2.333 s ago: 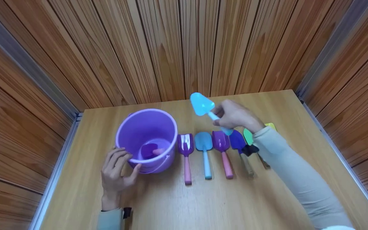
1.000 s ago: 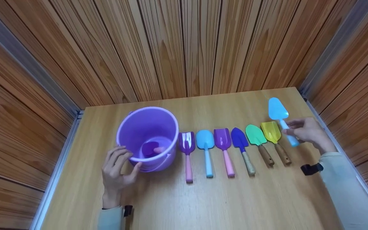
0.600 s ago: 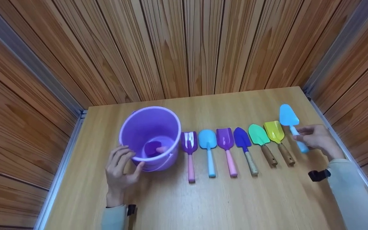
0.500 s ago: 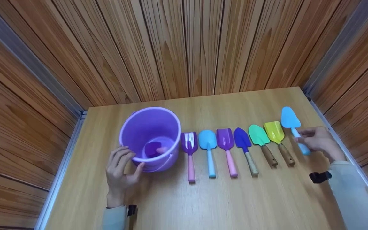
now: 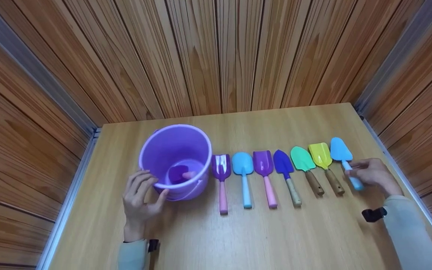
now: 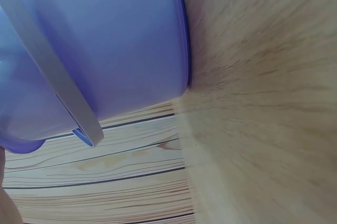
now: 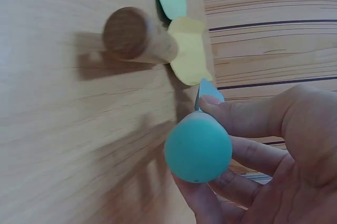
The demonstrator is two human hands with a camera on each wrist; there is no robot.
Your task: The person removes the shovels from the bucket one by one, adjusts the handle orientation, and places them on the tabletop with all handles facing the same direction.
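Note:
My left hand [image 5: 139, 198] grips the near-left rim of a purple bucket [image 5: 174, 150], fingers over the edge and thumb on the outside. Inside the bucket lies a purple scoop [image 5: 177, 174] with a pink handle. At the right end of a row of toy shovels, my right hand [image 5: 373, 172] pinches the handle of a light-blue trowel [image 5: 340, 149]. The right wrist view shows the round end of this trowel's handle [image 7: 198, 147] between thumb and fingers, close over the table. Beside it lies a yellow shovel [image 5: 320, 154] with a brown handle.
The row on the wooden table [image 5: 261, 240] continues leftward with a green trowel [image 5: 302, 158], a dark-blue trowel [image 5: 283, 162], a purple shovel [image 5: 263, 163], a blue shovel [image 5: 242, 163] and a purple scoop with a pink handle [image 5: 222, 167]. Wood-panelled walls [image 5: 234, 56] enclose the table.
My right hand has carried the light-blue trowel from above the row's middle to its right end, then lowered it beside the yellow shovel. The left hand has stayed at the bucket's rim.

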